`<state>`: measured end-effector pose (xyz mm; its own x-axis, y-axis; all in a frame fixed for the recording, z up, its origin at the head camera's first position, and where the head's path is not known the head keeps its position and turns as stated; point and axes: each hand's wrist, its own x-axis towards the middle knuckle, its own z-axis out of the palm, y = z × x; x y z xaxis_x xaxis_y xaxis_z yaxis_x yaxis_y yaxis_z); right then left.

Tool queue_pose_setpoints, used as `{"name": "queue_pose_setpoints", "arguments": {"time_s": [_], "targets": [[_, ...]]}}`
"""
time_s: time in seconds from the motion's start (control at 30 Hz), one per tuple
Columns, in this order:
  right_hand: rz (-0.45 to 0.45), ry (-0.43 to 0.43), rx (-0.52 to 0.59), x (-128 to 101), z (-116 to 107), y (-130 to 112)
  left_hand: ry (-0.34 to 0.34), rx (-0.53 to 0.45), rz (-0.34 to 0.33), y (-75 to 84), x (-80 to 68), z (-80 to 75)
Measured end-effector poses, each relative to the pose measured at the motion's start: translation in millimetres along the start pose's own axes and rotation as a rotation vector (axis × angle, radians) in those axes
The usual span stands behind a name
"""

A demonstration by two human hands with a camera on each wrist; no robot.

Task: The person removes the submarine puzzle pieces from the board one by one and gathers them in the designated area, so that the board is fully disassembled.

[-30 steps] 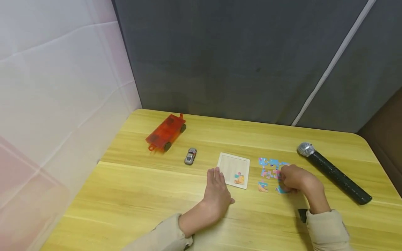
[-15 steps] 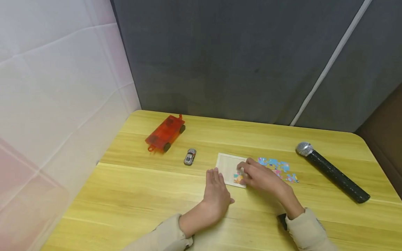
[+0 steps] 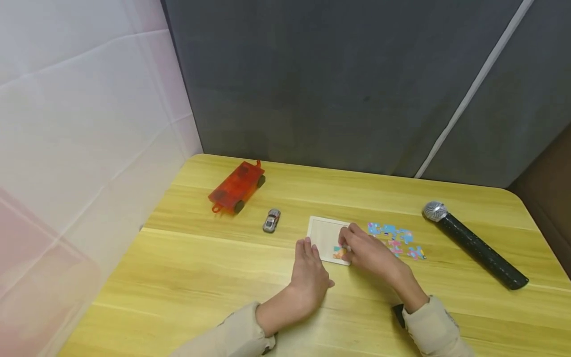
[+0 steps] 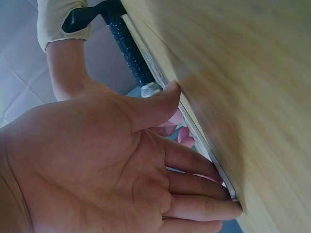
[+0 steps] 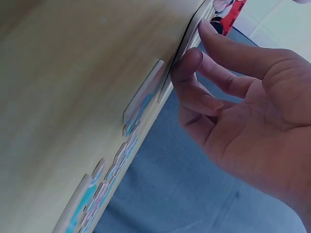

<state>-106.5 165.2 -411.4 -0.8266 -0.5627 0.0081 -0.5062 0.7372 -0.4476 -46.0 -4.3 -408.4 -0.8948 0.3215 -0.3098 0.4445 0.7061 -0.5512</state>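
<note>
Beige sleeves lead to both hands, which meet at a small white puzzle tray (image 3: 322,233) lying flat on the wooden table (image 3: 187,277). The right hand (image 3: 368,254) has its fingertips (image 5: 190,59) down on the tray's near right corner, pressing a puzzle piece (image 3: 339,253) among the few coloured ones already seated there; the fingers are bent but not closed round anything, and the wrist view shows them touching the tray's edge rather than pinching it. The left hand (image 3: 310,275) lies flat and relaxed, palm down, its fingertips (image 4: 228,209) against the tray's near left edge, a placing that looks meant to keep the tray from sliding while the other hand pushes. The tray is nearly square, so it has no clear long axis; its edges run slightly askew to the table's front edge, and most of it is bare beyond the fingers.

Just past the right hand, on its outer side, loose puzzle pieces (image 3: 394,238) lie scattered face up in blues and pinks, near enough to be picked one at a time. Farther out on that side a black microphone (image 3: 475,245) lies on its side, its silver head pointing away from the person and its handle angled back toward the table's right edge.

Beyond the left hand sits a small silver toy car (image 3: 271,220), and farther off a red plastic toy trailer (image 3: 236,187) on dark wheels. Grey curtain (image 3: 334,84) hangs behind the table.
</note>
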Motion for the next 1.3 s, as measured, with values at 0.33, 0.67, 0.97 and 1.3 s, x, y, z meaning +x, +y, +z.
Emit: {"name": "queue_pose_setpoints", "arguments": {"time_s": [0.33,0.67,0.97,1.3], "targets": [[0.036,0.008,0.084,-0.1,1.4,0.9,-0.004,-0.014,0.008,2.7,1.9,-1.6],[-0.031,0.048,0.070,0.4,-1.1,3.8,-0.007,-0.025,0.014,4.3,3.7,-1.5],[-0.003,-0.071,0.272,-4.4,-16.5,13.9,0.003,-0.007,0.018,2.9,2.0,-1.9],[0.169,-0.410,0.541,-59.1,-82.7,88.1,0.004,0.018,0.004,1.1,0.4,0.3]]}}
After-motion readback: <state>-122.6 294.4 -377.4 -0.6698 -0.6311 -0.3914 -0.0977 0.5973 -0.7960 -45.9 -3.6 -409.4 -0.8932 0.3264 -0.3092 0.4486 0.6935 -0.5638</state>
